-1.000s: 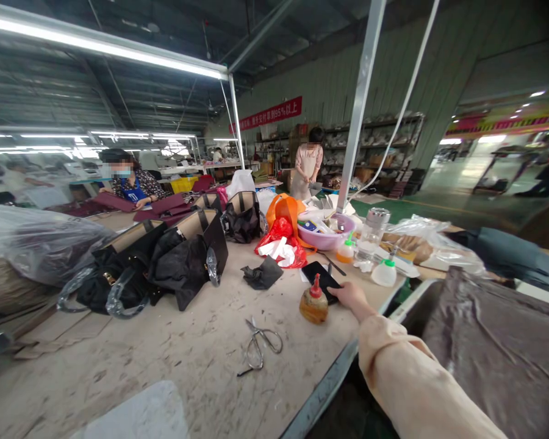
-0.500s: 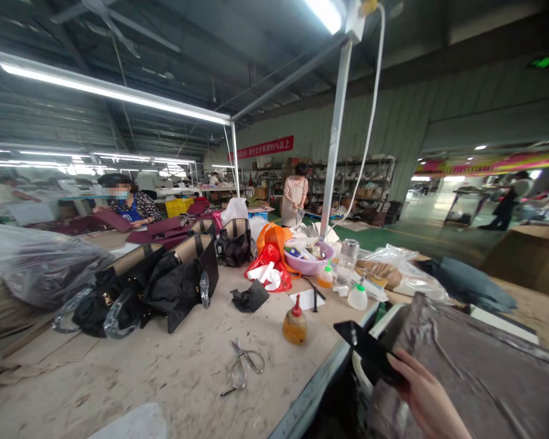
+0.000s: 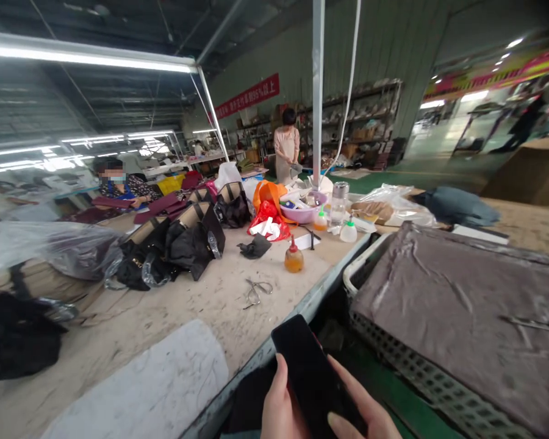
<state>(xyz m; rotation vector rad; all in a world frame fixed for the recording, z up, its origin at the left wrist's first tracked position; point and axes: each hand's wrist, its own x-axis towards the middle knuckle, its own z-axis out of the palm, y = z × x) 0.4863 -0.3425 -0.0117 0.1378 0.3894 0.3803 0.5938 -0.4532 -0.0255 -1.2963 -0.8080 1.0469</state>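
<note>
A black phone [image 3: 318,378] with a dark screen is held between my two hands at the bottom centre, just off the table's edge. My left hand [image 3: 281,399] grips its left side, the thumb lying along the edge. My right hand [image 3: 366,402] wraps the right side, with its thumb at the lower part of the screen. Beyond the phone, metal scissors [image 3: 256,292] lie on the table [image 3: 165,323]. An amber bottle with a red nozzle [image 3: 294,256] stands behind them.
Black bags [image 3: 192,241] line the table's left side. A lilac basin [image 3: 302,213] and small bottles stand at the back. At right, a white crate [image 3: 412,360] carries grey-brown cloth [image 3: 462,292]. Two people [image 3: 287,143] [image 3: 119,183] are beyond the table.
The view has tilted down. The phone, earlier in my right hand over the crate, has come left to the bottom centre. My left hand has entered and also holds it.
</note>
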